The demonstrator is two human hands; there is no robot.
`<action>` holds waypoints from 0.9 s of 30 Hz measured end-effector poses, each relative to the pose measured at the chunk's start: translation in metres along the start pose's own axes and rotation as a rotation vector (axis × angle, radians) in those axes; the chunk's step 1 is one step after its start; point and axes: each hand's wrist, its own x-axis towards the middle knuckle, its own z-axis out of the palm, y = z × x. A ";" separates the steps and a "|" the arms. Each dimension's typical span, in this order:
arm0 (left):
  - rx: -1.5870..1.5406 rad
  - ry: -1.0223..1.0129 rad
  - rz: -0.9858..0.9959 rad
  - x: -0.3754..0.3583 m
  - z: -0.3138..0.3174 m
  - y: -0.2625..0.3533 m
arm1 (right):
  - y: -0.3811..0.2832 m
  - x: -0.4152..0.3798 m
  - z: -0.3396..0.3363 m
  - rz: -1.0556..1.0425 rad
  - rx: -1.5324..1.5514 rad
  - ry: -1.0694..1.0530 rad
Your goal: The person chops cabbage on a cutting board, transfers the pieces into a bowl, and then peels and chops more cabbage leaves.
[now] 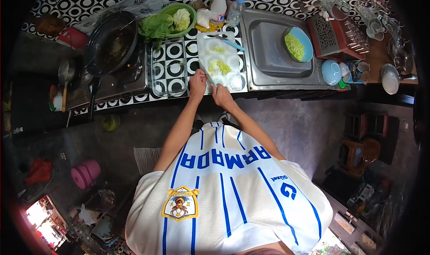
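Note:
My right hand [219,95] is closed around the blue-green handle of a knife [209,77], whose blade points up and left over the cutting board. Close beside the blade, my left hand [198,83] has its fingers bent together; what they hold, if anything, is too small to make out. Under and beyond the hands lies a white translucent cutting board [235,81]. Small heaps of chopped pale green vegetable [219,67] rest on it. A second knife with a blue handle [232,43] lies across the board's far part.
Left of the board are a glass dish [154,92], a green bowl [190,27] with leafy cabbage, and a large wok [94,60] on the stove. Bottles [218,6] stand behind. To the right, a blue bowl [306,43] of chopped greens sits on an upturned tub [268,53] at the sink.

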 end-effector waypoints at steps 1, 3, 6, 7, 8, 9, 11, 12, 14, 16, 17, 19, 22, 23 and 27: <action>-0.003 -0.004 0.008 -0.001 0.000 0.000 | -0.006 0.005 0.000 0.004 0.004 0.022; 0.008 -0.007 0.023 -0.001 -0.001 -0.002 | -0.012 0.007 -0.002 -0.001 -0.010 0.042; 0.018 -0.014 0.040 0.002 -0.002 -0.002 | -0.007 -0.006 -0.008 -0.010 -0.055 0.039; 0.002 -0.013 0.038 0.000 -0.003 0.002 | 0.001 -0.016 -0.009 -0.011 -0.065 0.030; -0.013 -0.010 0.035 -0.002 -0.005 0.005 | 0.008 -0.025 -0.010 -0.014 -0.074 0.018; -0.003 -0.010 0.021 -0.002 -0.004 0.005 | 0.009 -0.030 -0.014 0.032 -0.067 -0.012; -0.026 0.003 0.046 -0.002 -0.001 -0.004 | 0.008 -0.039 -0.023 0.130 -0.049 -0.071; -0.038 0.004 0.058 -0.003 -0.001 -0.003 | 0.007 -0.040 -0.028 0.161 -0.024 -0.085; 0.017 -0.036 0.032 -0.005 -0.002 0.000 | 0.003 -0.037 -0.039 0.219 0.026 -0.106; 0.089 -0.056 0.044 -0.007 -0.005 0.001 | 0.000 -0.029 -0.051 0.272 0.043 -0.082; 0.107 -0.076 0.054 -0.008 -0.006 0.001 | -0.001 -0.025 -0.056 0.287 0.049 -0.052; 0.107 -0.084 0.053 -0.007 -0.005 0.000 | 0.003 -0.014 -0.066 0.281 0.044 0.009; 0.119 -0.114 0.049 -0.008 -0.008 0.000 | 0.012 0.004 -0.081 0.239 0.002 0.092; 0.123 -0.115 0.064 -0.008 -0.009 0.000 | 0.015 0.008 -0.089 0.242 -0.016 0.067; 0.129 -0.134 0.133 -0.012 -0.015 -0.004 | 0.034 0.008 -0.098 0.271 -0.077 0.089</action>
